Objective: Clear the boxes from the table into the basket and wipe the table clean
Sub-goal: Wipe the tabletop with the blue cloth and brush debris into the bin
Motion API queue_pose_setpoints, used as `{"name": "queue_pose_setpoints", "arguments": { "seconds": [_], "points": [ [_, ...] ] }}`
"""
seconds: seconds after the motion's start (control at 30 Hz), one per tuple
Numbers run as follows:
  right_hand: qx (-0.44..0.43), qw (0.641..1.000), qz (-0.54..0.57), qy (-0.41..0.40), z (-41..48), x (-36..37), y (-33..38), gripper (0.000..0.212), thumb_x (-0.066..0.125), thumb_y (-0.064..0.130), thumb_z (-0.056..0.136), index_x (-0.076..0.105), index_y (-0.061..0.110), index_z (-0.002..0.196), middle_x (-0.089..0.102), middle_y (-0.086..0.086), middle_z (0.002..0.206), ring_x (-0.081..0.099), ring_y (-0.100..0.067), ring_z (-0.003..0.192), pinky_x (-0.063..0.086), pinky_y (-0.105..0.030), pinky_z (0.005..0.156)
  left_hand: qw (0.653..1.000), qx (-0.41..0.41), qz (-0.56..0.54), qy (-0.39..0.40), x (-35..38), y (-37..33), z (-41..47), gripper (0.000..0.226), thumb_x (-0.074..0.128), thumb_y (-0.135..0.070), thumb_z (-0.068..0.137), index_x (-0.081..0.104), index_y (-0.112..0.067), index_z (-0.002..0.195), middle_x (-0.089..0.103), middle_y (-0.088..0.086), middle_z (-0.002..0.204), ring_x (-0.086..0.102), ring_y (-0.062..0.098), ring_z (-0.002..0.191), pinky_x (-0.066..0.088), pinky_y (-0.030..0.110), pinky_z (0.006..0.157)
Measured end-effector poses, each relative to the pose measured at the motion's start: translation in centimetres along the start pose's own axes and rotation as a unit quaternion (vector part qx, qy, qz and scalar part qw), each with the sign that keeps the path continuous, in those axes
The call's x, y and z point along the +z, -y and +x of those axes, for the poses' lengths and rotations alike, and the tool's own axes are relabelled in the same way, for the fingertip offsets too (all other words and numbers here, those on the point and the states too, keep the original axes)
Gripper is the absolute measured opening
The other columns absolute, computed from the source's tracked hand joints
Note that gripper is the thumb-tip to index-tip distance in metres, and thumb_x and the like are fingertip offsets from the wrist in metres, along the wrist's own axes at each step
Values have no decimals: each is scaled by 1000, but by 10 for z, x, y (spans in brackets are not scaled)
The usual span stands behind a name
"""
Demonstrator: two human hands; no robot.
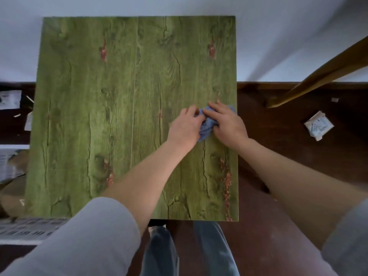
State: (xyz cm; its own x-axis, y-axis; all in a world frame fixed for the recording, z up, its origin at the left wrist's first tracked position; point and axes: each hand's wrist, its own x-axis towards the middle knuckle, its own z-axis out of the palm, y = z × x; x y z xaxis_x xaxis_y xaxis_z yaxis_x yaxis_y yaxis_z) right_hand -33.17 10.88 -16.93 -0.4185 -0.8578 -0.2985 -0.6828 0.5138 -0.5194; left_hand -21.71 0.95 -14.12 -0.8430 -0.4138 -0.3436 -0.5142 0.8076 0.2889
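Note:
A square table [99,116] with a green wood-grain top fills the middle of the view, and no boxes stand on it. A crumpled blue cloth [206,127] lies near the table's right edge, about halfway along it. My left hand [185,128] grips the cloth from the left with curled fingers. My right hand [228,124] presses on it from the right, fingers spread over the top. Most of the cloth is hidden under both hands. The basket is not clearly in view.
A dark wooden floor surrounds the table. A white packet [318,125] lies on the floor to the right. A wooden rail [318,74] slants in from the upper right. Papers and cardboard [12,176] sit on the left. My legs [189,250] stand at the table's near edge.

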Motion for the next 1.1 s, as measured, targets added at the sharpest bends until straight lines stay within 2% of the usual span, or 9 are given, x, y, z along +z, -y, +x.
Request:
{"name": "queue_pose_setpoints", "arguments": {
  "seconds": [0.23, 0.4, 0.43, 0.5, 0.57, 0.67, 0.77, 0.97, 1.1],
  "points": [
    [8, 1000, -6, -17, -72, 45, 27, 54, 55, -2, 82, 54, 13, 134, 43, -12, 147, 33, -32, 140, 21, -42, 116, 1000, 18, -13, 14, 15, -1, -64, 25, 49, -28, 93, 58, -19, 114, 48, 1, 113, 45, 19, 100, 39, 27, 71],
    [-36, 998, -59, 5, -119, 90, 70, 64, 80, -1, 57, 66, 11, 119, 59, -13, 132, 56, -36, 121, 37, -49, 102, 998, 12, -11, 56, 31, 27, -128, 21, 50, -28, 93, 60, -19, 108, 50, -1, 111, 45, 18, 101, 38, 25, 69],
    [-44, 996, -73, 25, -123, 93, 82, 66, 82, 2, 58, 65, 13, 121, 56, -11, 135, 54, -34, 124, 36, -47, 103, 998, 5, -12, 67, 33, 34, -140, 20, 50, -28, 93, 60, -20, 108, 50, -2, 110, 45, 18, 101, 40, 26, 68],
    [-47, 993, -72, 84, -122, 95, 106, 63, 68, 9, 79, 48, 21, 138, 32, -4, 154, 32, -25, 142, 21, -37, 115, 996, -13, -12, 83, 30, 49, -157, 19, 51, -28, 92, 60, -20, 107, 51, -3, 106, 45, 17, 98, 43, 27, 67],
    [-28, 990, -36, 132, -108, 90, 120, 56, 52, 14, 91, 39, 30, 143, 19, 4, 159, 28, -20, 143, 30, -35, 115, 997, -34, -10, 76, 19, 65, -161, 19, 52, -26, 90, 62, -18, 104, 51, -3, 102, 47, 17, 95, 44, 28, 65],
    [-32, 998, 31, 48, -65, 67, 138, 45, 53, 12, 88, 56, 25, 130, 47, -3, 133, 49, -25, 117, 46, -38, 92, 996, -75, -39, -27, -12, 86, -143, 18, 51, -19, 89, 63, -14, 103, 54, 0, 101, 50, 17, 95, 39, 26, 65],
    [-21, 998, 2, -56, -7, 50, 151, 49, 50, 4, 85, 56, 20, 130, 53, -9, 121, 44, -28, 116, 42, -39, 93, 987, -102, -37, -119, -38, 101, -110, 24, 48, -15, 91, 62, -13, 110, 55, 5, 107, 51, 22, 101, 40, 32, 71],
    [9, 999, -33, 16, 33, 85, 158, 49, 48, 11, 92, 47, 26, 138, 44, -2, 143, 34, -25, 133, 27, -31, 109, 991, -132, 7, 22, -20, 134, -96, 53, 55, -12, 89, 39, -16, 139, 46, 3, 139, 50, 26, 120, 45, 38, 89],
    [-52, 998, -32, -16, 0, 114, 170, 48, 53, 11, 88, 54, 23, 134, 50, -2, 138, 39, -25, 128, 24, -28, 108, 992, -111, 56, -26, -3, 143, -128, 43, 62, -22, 85, 50, -10, 124, 54, 7, 121, 50, 25, 111, 45, 35, 88]
  ]
}}
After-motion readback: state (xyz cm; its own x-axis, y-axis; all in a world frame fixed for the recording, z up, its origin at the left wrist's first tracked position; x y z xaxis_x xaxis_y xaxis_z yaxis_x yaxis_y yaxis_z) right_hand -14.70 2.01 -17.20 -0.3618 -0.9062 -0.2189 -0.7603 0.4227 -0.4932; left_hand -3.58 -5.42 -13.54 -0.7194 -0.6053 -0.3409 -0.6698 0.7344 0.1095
